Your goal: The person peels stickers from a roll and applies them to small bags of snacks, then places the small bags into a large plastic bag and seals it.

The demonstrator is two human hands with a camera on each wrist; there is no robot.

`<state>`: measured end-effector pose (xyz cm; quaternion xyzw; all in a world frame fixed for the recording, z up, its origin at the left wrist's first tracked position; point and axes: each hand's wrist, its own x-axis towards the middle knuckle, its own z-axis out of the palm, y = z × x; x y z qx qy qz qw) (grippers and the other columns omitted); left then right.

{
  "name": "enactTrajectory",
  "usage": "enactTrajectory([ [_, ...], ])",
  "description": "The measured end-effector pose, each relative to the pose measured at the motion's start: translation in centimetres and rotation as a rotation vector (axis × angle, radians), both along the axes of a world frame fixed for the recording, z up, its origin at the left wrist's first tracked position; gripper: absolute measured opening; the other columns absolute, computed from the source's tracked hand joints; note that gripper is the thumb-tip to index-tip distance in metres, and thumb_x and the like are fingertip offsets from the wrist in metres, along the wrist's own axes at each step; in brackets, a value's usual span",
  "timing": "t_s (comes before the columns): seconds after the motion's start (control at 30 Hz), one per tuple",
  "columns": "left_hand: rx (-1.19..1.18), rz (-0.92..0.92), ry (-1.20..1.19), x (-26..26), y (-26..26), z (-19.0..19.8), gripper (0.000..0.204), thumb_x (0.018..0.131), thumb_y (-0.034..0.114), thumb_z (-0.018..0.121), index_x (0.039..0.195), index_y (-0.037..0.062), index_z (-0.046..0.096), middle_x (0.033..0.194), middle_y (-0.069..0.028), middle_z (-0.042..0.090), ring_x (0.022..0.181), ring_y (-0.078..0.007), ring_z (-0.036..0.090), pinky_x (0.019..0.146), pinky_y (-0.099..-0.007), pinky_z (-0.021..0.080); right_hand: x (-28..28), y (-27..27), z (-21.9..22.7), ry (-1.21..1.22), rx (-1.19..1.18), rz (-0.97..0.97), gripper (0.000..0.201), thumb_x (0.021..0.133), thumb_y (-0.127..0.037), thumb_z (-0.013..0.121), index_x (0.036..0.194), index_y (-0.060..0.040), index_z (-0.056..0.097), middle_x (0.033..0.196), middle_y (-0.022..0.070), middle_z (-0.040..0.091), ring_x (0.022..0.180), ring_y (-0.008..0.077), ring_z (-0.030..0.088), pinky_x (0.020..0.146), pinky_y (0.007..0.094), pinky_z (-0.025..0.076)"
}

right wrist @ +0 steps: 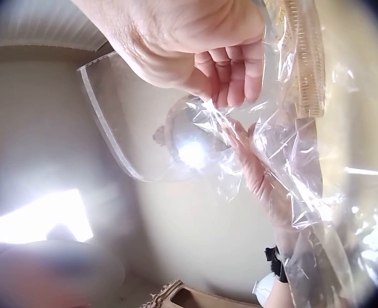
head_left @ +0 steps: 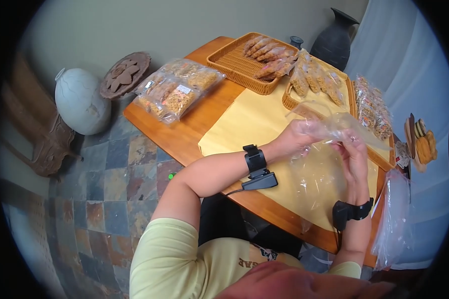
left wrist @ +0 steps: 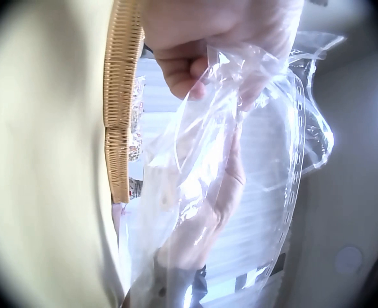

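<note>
Slate tiles (head_left: 105, 209) spread over the floor at the lower left of the head view, with a pale vase (head_left: 82, 102) and a round carved plaque (head_left: 126, 74) above them. Across the middle slants a wooden worktop (head_left: 157, 133), partly covered with yellow paper (head_left: 229, 134). Right of centre, over the paper, both hands hold a clear plastic bag (head_left: 317, 184), most of which hangs crinkled below them. The left hand (head_left: 302, 135) has its fingers curled and clamped on the gathered plastic; just beside it, the right hand (head_left: 352, 152) pinches the plastic between thumb and bent fingers. Toward the upper left of the worktop lie large bags of snacks (head_left: 179, 89). At the top stands a wicker basket (head_left: 234, 75) bearing wrapped packets (head_left: 269, 52); just right of it, a second basket (head_left: 352, 94) carries more packets. A dark jug (head_left: 334, 42) stands behind, at upper right, and clear plastic sleeves (head_left: 394, 219) hang at the worktop's right edge.
</note>
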<state>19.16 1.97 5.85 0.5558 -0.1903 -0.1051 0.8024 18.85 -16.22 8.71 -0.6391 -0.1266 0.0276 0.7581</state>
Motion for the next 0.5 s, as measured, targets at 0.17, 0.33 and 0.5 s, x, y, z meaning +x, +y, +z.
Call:
enactTrajectory([
  [0.17, 0.003, 0.034, -0.016, -0.2, 0.4, 1.0, 0.021, 0.083, 0.019, 0.057, 0.096, 0.0033, 0.058, 0.074, 0.0004, 0.056, 0.046, -0.0050, 0.047, 0.041, -0.0174, 0.037, 1.0, -2.0, 1.0, -0.048, 0.192, -0.046, 0.011, 0.086, -0.012, 0.051, 0.088, -0.0015, 0.055, 0.081, 0.0060, 0.060, 0.070, 0.0142, 0.060, 0.064, 0.0231, 0.051],
  [0.33, -0.095, 0.081, 0.124, 1.8, 0.5, -0.7, 0.030, 0.083, 0.019, 0.057, 0.108, 0.0037, 0.051, 0.085, -0.0017, 0.057, 0.058, -0.0057, 0.051, 0.047, -0.0186, 0.041, 0.0, -3.2, 3.2, -0.138, 0.113, -0.100, 0.010, 0.087, -0.011, 0.050, 0.087, -0.0019, 0.054, 0.080, 0.0065, 0.060, 0.070, 0.0134, 0.061, 0.065, 0.0232, 0.050],
  [0.5, 0.112, 0.152, -0.155, 3.2, 1.7, -0.2, 0.068, 0.079, 0.025, 0.062, 0.131, 0.0040, 0.023, 0.111, -0.0121, 0.050, 0.091, -0.0133, 0.051, 0.071, -0.0249, 0.044, -3.8, 0.4, 3.3, -0.181, -0.424, 0.165, 0.007, 0.082, -0.009, 0.056, 0.084, -0.0017, 0.057, 0.080, 0.0042, 0.060, 0.069, 0.0107, 0.058, 0.067, 0.0239, 0.047],
])
